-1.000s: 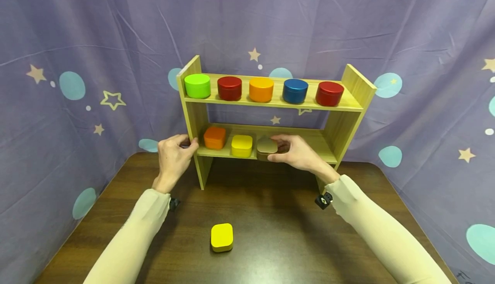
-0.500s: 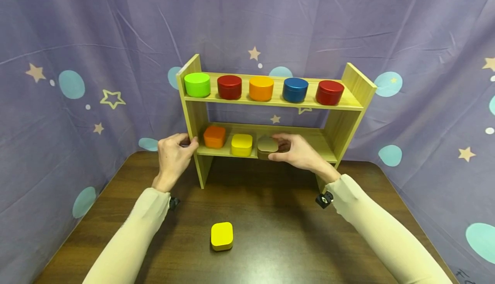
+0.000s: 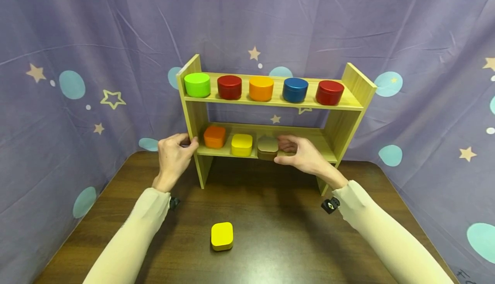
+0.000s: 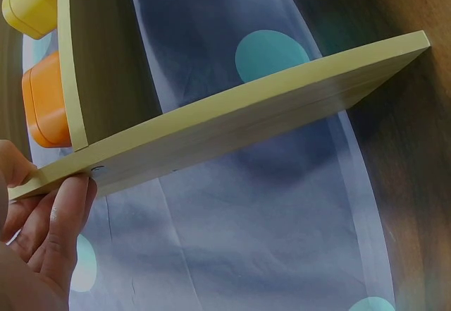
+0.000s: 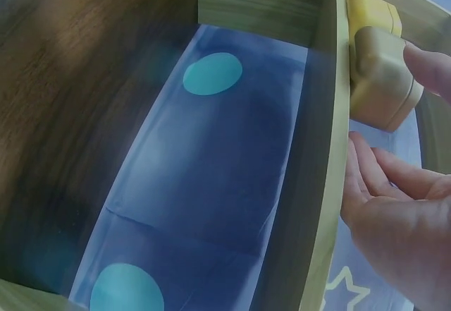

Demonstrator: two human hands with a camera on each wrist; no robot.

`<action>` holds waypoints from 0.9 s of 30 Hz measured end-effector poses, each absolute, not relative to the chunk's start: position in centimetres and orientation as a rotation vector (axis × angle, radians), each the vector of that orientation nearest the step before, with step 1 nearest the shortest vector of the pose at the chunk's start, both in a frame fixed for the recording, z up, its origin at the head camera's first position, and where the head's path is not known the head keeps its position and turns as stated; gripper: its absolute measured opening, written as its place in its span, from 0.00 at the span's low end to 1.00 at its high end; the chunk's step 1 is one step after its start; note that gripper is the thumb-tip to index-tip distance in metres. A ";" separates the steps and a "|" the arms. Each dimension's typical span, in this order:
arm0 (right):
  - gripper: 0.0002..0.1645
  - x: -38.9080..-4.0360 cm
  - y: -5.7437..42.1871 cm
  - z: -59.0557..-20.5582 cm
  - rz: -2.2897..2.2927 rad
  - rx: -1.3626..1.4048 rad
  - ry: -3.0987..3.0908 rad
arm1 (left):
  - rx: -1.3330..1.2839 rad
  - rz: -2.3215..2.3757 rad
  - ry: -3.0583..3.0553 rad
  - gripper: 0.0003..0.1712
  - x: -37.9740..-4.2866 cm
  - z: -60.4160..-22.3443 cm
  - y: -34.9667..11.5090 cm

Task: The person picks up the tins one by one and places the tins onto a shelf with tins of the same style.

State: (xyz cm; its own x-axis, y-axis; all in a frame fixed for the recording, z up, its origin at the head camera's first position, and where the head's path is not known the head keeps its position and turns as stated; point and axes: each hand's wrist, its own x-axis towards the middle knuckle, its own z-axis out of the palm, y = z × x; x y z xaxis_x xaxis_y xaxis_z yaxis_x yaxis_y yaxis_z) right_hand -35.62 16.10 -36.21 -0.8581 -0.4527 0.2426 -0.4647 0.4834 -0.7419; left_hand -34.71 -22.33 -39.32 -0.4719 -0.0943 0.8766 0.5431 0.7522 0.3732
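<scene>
The wooden shelf (image 3: 270, 106) has two tiers. My left hand (image 3: 174, 159) pinches the front edge of its left side panel (image 4: 232, 117), thumb on one side and fingers on the other. On the lower tier, a bronze rounded-square tin (image 3: 267, 147) sits upright, right of a yellow square tin (image 3: 242, 145) and an orange square tin (image 3: 215, 137). My right hand (image 3: 303, 155) is just right of the bronze tin. In the right wrist view its fingers (image 5: 370, 166) stand apart from the tin, and its thumb (image 5: 426, 68) overlaps the tin's edge; whether it touches I cannot tell.
Round tins line the upper tier: green (image 3: 197, 85), dark red (image 3: 230, 88), orange (image 3: 261, 89), blue (image 3: 295, 90) and another red (image 3: 329, 93). Another yellow square tin (image 3: 222, 236) lies on the brown table (image 3: 270, 215) in front. A purple curtain (image 3: 116, 26) hangs behind.
My right hand has let go of the bronze tin and moved slightly right. Earlier the tin shifted a little to the right under its fingers. The left hand has not moved.
</scene>
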 end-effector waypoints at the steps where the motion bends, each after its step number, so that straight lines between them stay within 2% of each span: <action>1: 0.42 -35.5 16.3 -36.2 1.357 0.833 -2.691 | -0.343 -0.781 -1.928 0.10 -34.7 -39.3 -22.3; 16: 0.37 -33.3 17.8 -36.5 1.350 0.825 -2.687 | -0.332 -0.780 -1.933 0.12 -34.7 -39.5 -22.3; 27: 0.34 -31.8 17.2 -37.3 1.381 0.898 -2.681 | -0.332 -0.769 -1.949 0.12 -34.6 -39.3 -22.3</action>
